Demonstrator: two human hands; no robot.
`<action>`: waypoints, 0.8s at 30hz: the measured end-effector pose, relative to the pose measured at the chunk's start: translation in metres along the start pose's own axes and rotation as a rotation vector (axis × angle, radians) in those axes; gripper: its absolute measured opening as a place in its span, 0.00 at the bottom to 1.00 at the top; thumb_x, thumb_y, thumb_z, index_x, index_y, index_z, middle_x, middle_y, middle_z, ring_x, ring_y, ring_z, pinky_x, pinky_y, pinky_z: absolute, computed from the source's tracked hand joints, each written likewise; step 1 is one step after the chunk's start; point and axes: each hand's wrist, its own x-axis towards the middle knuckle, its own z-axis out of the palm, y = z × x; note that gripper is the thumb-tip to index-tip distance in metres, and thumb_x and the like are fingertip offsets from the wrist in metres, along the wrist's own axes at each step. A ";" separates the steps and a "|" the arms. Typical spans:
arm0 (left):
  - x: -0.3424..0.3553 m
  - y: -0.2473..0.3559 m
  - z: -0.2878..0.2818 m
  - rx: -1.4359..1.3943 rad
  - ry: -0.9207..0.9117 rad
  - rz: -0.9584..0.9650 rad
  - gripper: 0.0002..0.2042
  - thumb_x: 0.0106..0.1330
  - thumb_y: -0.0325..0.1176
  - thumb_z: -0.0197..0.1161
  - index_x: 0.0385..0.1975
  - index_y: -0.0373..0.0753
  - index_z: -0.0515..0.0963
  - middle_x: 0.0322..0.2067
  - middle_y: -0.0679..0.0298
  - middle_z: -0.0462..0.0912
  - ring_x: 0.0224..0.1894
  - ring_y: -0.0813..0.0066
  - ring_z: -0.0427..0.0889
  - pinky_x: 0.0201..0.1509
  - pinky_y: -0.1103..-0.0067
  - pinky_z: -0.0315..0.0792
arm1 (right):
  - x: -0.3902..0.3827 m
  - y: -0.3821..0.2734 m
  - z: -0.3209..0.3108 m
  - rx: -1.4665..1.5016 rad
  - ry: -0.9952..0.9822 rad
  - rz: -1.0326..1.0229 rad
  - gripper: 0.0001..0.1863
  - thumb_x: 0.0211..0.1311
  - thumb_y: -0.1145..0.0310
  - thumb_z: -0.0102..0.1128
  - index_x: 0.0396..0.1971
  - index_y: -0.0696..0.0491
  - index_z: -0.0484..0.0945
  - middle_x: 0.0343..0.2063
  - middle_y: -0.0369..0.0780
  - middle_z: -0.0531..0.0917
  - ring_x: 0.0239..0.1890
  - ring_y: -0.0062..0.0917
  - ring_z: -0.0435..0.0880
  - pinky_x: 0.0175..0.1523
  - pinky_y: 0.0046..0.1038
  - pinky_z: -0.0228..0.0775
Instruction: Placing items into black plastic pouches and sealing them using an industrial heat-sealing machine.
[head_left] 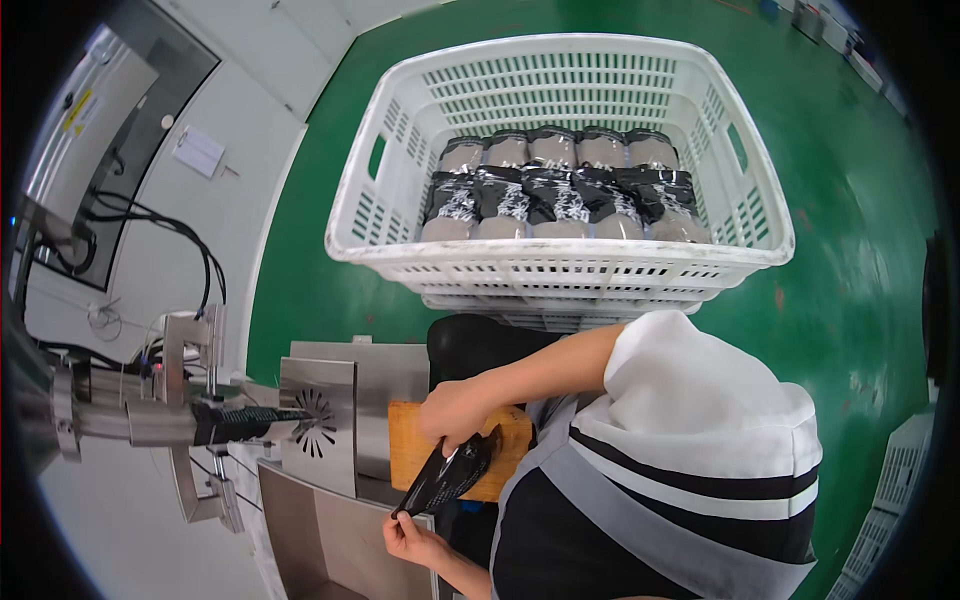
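A glossy black plastic bag (447, 478) with pale print is stretched between my two hands, above a wooden board (405, 455). My right hand (455, 410) is closed on its upper end, with the fingertips partly hidden. At the lower corner, my left hand (412, 538) pinches the bag between thumb and fingers. The bag looks flat, and whether anything is inside I cannot tell. Left of the board, another black bag (235, 425) sits around the end of a horizontal steel tube (160, 423). That bag reaches toward a steel plate (318, 470) with slots in a ring.
A white slatted crate (560, 250) stands on the green floor (830, 200), stacked on another. Inside lie rows of filled black-and-clear bags (560, 205). A steel bin (300, 520) sits below the slotted plate. Metal brackets (190, 345) and cables (165, 225) surround the tube.
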 end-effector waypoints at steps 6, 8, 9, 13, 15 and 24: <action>-0.008 0.007 0.014 0.015 -0.008 0.014 0.05 0.57 0.24 0.61 0.25 0.30 0.72 0.25 0.67 0.71 0.28 0.81 0.66 0.35 0.85 0.61 | -0.045 -0.005 -0.002 0.025 0.107 0.080 0.14 0.48 0.59 0.61 0.22 0.56 0.79 0.21 0.45 0.79 0.29 0.42 0.79 0.31 0.40 0.67; -0.011 0.014 0.016 0.037 -0.011 -0.005 0.04 0.58 0.23 0.60 0.25 0.30 0.72 0.25 0.66 0.71 0.28 0.81 0.66 0.36 0.84 0.62 | -0.055 -0.017 -0.006 0.004 0.133 0.097 0.12 0.47 0.61 0.61 0.20 0.56 0.79 0.19 0.45 0.78 0.26 0.43 0.78 0.29 0.40 0.67; -0.011 0.019 0.017 0.037 -0.018 -0.015 0.03 0.58 0.22 0.58 0.25 0.30 0.72 0.26 0.66 0.71 0.29 0.80 0.67 0.37 0.84 0.63 | -0.059 -0.026 -0.010 -0.016 0.182 0.076 0.12 0.47 0.61 0.61 0.20 0.56 0.79 0.19 0.45 0.78 0.26 0.43 0.78 0.29 0.40 0.67; 0.019 0.060 0.024 -0.036 0.044 0.009 0.05 0.59 0.19 0.47 0.27 0.29 0.72 0.29 0.62 0.73 0.32 0.77 0.70 0.40 0.81 0.66 | -0.073 -0.076 -0.051 -0.202 0.465 -0.050 0.09 0.47 0.61 0.60 0.17 0.51 0.78 0.13 0.42 0.77 0.18 0.38 0.77 0.20 0.36 0.64; 0.038 0.087 0.032 -0.127 -0.038 0.141 0.10 0.68 0.29 0.47 0.35 0.28 0.72 0.33 0.60 0.74 0.37 0.72 0.73 0.44 0.77 0.68 | -0.079 -0.098 -0.096 -0.335 0.724 -0.266 0.06 0.46 0.63 0.58 0.21 0.47 0.81 0.14 0.39 0.77 0.19 0.34 0.78 0.22 0.35 0.66; 0.021 0.124 0.059 -0.260 -0.054 0.157 0.11 0.67 0.33 0.50 0.41 0.30 0.71 0.34 0.56 0.75 0.30 0.73 0.72 0.33 0.79 0.66 | -0.116 -0.101 -0.362 -0.407 0.824 0.273 0.16 0.58 0.61 0.56 0.26 0.61 0.80 0.14 0.38 0.76 0.17 0.22 0.73 0.25 0.26 0.65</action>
